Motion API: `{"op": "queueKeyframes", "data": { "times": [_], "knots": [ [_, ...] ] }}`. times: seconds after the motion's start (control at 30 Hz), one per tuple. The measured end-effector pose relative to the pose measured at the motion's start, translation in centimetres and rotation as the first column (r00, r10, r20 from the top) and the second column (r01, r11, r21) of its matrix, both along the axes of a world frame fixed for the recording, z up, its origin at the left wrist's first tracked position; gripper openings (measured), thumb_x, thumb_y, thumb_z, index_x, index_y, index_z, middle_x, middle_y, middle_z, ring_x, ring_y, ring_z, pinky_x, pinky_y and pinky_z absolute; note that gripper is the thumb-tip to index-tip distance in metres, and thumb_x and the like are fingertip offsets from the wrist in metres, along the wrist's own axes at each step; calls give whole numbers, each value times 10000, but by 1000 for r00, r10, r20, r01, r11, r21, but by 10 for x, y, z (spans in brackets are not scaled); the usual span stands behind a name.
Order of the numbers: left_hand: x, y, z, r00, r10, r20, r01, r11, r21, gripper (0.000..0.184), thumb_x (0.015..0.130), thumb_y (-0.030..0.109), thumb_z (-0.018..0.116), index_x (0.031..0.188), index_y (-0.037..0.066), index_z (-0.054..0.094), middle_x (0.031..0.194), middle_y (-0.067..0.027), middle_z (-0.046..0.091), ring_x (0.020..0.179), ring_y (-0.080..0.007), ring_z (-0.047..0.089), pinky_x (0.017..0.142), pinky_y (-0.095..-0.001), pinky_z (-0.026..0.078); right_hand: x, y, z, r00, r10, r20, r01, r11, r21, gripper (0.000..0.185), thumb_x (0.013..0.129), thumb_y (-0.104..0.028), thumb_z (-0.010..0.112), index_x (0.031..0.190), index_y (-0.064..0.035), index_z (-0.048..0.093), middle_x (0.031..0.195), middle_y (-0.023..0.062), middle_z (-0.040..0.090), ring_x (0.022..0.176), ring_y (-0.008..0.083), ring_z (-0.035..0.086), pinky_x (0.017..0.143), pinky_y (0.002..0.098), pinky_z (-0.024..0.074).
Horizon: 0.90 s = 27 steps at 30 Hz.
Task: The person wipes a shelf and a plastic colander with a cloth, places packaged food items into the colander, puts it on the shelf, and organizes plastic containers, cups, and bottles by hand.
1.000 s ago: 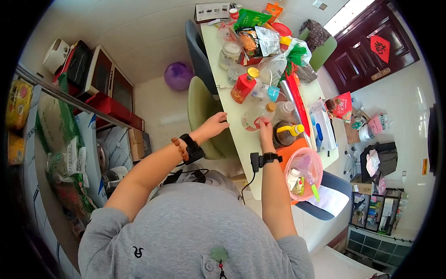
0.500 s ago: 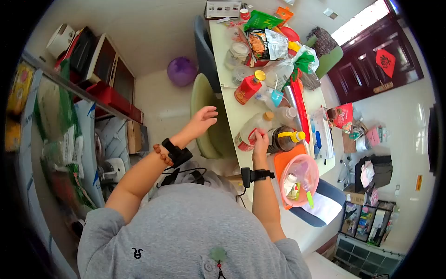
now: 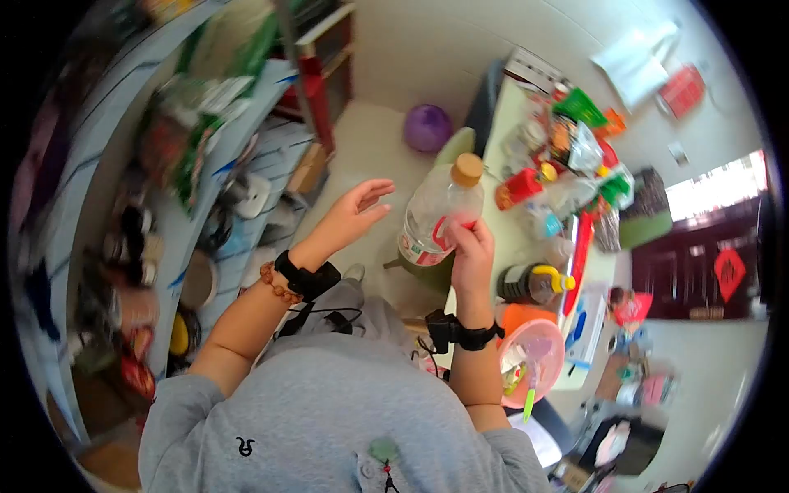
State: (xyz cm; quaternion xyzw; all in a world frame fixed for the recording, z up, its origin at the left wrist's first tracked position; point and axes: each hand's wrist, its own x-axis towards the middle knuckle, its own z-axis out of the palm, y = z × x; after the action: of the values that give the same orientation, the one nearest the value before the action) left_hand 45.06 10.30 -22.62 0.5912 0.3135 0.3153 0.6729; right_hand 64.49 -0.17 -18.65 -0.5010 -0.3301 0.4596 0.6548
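Observation:
My right hand (image 3: pixel 472 255) is closed on the red handle of a large clear bottle (image 3: pixel 427 209) with an orange-brown cap. The bottle is held up in front of me, off the table and tilted slightly. To its left, my left hand (image 3: pixel 355 215) is raised with fingers apart and holds nothing; a gap separates it from the bottle. On the table (image 3: pixel 496 156), right of my right hand, lies a dark bottle (image 3: pixel 534 283) with a yellow cap. Close to my right wrist is a pink basin (image 3: pixel 555 361) holding small packets and a green-handled tool.
A red bottle (image 3: pixel 519 189), jars and food bags crowd the table's far part. A green chair (image 3: pixel 457 146) stands at its left edge, with a purple ball (image 3: pixel 427 128) on the floor beyond. Shelves (image 3: pixel 177 238) with bags and cookware line the left side.
My right hand has lifted the clear bottle off the table and brought it left. The view has turned toward the left shelves. My left hand stays open and raised.

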Motion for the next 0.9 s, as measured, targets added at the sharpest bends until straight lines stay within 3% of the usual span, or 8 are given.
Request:
{"op": "queueKeyframes", "data": {
  "times": [0.2,0.3,0.37,0.5,0.6,0.77,0.87,0.9],
  "knots": [
    [-106,-62,47,907,417,-58,-363,845,393,405,883,79,594,1273,21,507,1262,-119,565,1176,-209,535,1018,-337,409,-94,19,49,792,509,-336,-459,860,221,275,931,-217,497,1070,12,561,881,61,581,878,164,540,828,303,411],
    [-146,-105,77,833,550,-64,-446,735,511,457,842,31,599,1287,33,494,1144,-113,601,1056,-216,578,965,-339,437,-157,13,57,720,618,-314,-604,782,154,388,984,-286,409,1177,31,522,1102,147,607,1059,241,549,973,363,382],
    [-164,-131,81,815,579,-5,-525,743,416,487,873,23,594,1335,45,440,1176,-89,581,1099,-187,555,967,-325,432,-198,6,68,683,676,-275,-673,729,122,459,1019,-338,356,1268,31,468,1275,178,555,1154,265,524,1020,380,367],
    [-209,-157,73,709,703,64,-645,609,462,489,895,13,592,1338,52,389,1150,-72,572,1088,-167,546,941,-308,431,-272,-14,73,623,775,-104,-776,630,42,557,1023,-427,356,1377,3,376,1371,130,474,1204,230,478,1047,381,338],
    [-250,-177,81,690,713,127,-711,633,306,401,912,22,580,1274,43,409,1111,-65,560,1037,-145,541,917,-292,430,-316,-23,73,577,813,76,-816,576,38,555,1026,-421,353,1371,12,392,1360,126,483,1201,221,478,1044,371,344],
    [-313,-194,68,621,756,206,-783,610,120,175,994,162,508,1102,25,521,1017,-6,557,936,-82,527,837,-252,440,-372,-21,68,366,930,-31,-930,364,-43,492,1016,-378,416,1316,7,480,1305,95,529,1167,184,505,1037,340,351],
    [-352,-210,63,622,780,69,-783,617,83,195,982,180,541,1098,24,539,982,4,578,872,-69,538,772,-240,457,-405,-21,43,270,960,-72,-963,267,-42,409,1003,-328,473,1251,-9,533,1228,67,563,1133,152,512,997,309,370],
    [-367,-214,54,590,807,-19,-788,581,204,207,968,193,569,1072,14,560,930,4,603,810,-62,541,718,-240,468,-416,-22,35,227,971,-73,-973,224,-51,378,998,-319,489,1211,-15,559,1188,50,574,1108,133,512,971,287,377]
  ]
}}
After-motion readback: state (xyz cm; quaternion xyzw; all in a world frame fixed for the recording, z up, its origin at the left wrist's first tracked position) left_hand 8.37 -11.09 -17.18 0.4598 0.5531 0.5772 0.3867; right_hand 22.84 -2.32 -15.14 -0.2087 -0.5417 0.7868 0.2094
